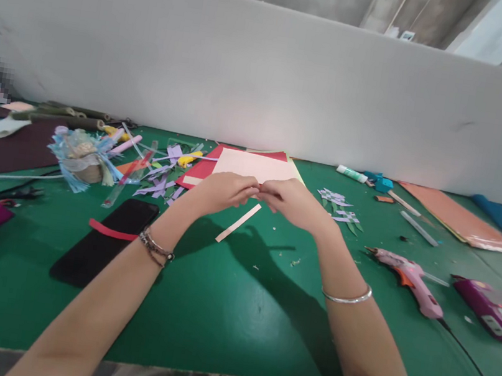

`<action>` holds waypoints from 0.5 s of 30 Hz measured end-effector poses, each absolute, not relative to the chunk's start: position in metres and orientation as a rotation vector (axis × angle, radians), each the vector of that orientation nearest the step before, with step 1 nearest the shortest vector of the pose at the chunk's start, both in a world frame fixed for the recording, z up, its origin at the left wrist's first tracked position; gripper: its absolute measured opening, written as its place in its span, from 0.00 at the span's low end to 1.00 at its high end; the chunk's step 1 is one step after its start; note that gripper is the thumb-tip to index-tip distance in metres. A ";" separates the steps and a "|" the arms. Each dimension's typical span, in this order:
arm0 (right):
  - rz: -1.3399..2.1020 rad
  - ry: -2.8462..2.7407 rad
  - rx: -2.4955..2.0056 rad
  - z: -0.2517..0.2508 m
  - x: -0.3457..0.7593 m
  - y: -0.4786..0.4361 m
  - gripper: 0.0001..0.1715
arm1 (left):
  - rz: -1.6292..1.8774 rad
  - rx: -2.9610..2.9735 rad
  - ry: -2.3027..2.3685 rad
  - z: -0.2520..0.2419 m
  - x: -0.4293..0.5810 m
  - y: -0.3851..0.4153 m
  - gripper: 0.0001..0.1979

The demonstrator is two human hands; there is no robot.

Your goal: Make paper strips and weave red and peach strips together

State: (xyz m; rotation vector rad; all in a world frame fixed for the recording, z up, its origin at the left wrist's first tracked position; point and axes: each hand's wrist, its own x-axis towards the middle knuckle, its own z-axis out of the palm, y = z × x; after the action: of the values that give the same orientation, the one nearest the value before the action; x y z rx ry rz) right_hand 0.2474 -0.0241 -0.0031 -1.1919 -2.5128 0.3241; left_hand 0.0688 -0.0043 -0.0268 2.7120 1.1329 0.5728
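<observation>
My left hand (222, 191) and my right hand (293, 202) meet fingertip to fingertip above the green table (223, 309). Both are closed in a pinch on a thin pale pink paper strip (239, 222), which hangs down and to the left from the fingers. Just behind the hands lies a pale pink paper sheet (254, 164) on top of a red sheet (202, 168). Bracelets sit on both wrists.
A black phone (104, 241) with a red strip across it lies left. Purple paper scraps (160, 184), a ruler and a cellophane bundle (79, 156) clutter the far left. A pink glue gun (409, 279), a purple box (492, 309), woven purple pieces (337, 206) and a white partition wall (267, 77) lie right and behind.
</observation>
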 end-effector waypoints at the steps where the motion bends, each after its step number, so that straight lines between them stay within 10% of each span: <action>1: 0.354 -2.520 -1.173 -0.004 0.247 -0.024 0.17 | 0.553 2.699 1.105 -0.027 0.072 -0.006 0.15; 15: 0.485 -2.556 -1.354 0.015 0.273 -0.027 0.15 | 0.396 3.033 1.444 -0.034 0.072 0.000 0.13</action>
State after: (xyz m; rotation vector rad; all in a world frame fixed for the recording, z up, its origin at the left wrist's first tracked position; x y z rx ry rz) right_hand 0.2727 -0.0268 0.0150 -1.3536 -2.5556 0.4848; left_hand 0.0717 0.0001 -0.0343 3.0333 1.4438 0.3960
